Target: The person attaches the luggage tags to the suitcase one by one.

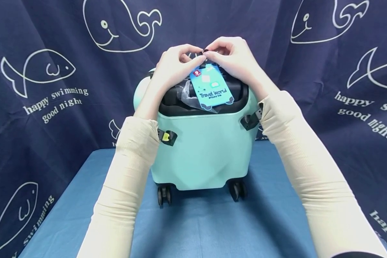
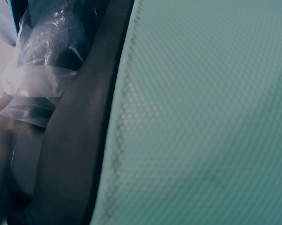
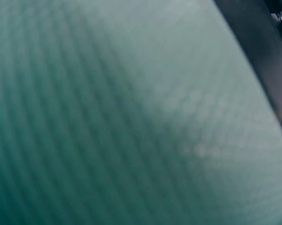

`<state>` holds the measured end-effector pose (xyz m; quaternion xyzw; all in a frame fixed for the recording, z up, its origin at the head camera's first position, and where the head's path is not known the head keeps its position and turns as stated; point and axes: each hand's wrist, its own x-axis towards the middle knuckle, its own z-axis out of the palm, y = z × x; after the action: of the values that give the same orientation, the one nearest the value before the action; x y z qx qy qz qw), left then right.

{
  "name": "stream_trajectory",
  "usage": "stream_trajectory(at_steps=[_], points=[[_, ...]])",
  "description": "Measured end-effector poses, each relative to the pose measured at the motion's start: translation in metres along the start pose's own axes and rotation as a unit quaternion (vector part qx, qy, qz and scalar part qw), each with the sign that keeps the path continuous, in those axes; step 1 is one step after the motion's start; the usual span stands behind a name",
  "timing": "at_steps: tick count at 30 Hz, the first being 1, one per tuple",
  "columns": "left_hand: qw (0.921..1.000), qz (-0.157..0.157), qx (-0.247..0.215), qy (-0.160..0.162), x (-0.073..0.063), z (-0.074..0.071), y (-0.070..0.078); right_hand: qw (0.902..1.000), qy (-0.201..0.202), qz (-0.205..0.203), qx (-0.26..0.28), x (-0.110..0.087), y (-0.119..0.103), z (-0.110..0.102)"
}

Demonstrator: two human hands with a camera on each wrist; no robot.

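Head view: a navy curtain printed with whales, fish and the words "happy swimming good night" hangs beyond a person's hands, above a blue cloth-covered table that spreads below them. On the cloth, directly beneath both hands, stands an upright mint-green hard-shell suitcase, its textured surface filling much of both wrist views, blurred in the right. Cream sleeves run up to the wrists. Under the fingers lies the suitcase's black top recess. The left hand and right hand meet above it, thumbs and fingertips drawn together. Just below the fingertips hangs a blue luggage tag reading "Travel World", tilted over the recess. Crumpled clear plastic shows beside the tag, below the left hand. Black caster wheels sit well below the hands, at the suitcase's base. A black device is at the inner side of the left wrist. Each hand pinches the tag's dark strap between thumb and fingers.
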<state>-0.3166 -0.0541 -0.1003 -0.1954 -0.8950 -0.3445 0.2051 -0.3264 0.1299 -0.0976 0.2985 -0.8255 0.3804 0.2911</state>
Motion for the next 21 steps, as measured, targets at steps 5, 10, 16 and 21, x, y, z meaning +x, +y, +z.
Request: stream_trajectory(at_steps=[5, 10, 16, 21], points=[[0.9998, 0.007, 0.015, -0.006, 0.0012, -0.0003, 0.0007, 0.9998, 0.003, 0.008, 0.019, -0.0002, 0.0002, -0.0006], [0.9997, 0.006, 0.021, -0.014, 0.0015, -0.0011, 0.0008, 0.9983, 0.004, 0.018, 0.055, -0.0012, 0.0006, -0.0013], [0.9992, 0.003, 0.033, -0.024, 0.002, -0.002, 0.0006, 0.9936, 0.007, 0.033, 0.108, -0.0013, 0.0006, -0.0019], [0.9991, 0.006, 0.034, -0.026, 0.0029, -0.0019, 0.0, 0.9855, -0.012, 0.049, 0.162, -0.0002, 0.002, -0.0019]])
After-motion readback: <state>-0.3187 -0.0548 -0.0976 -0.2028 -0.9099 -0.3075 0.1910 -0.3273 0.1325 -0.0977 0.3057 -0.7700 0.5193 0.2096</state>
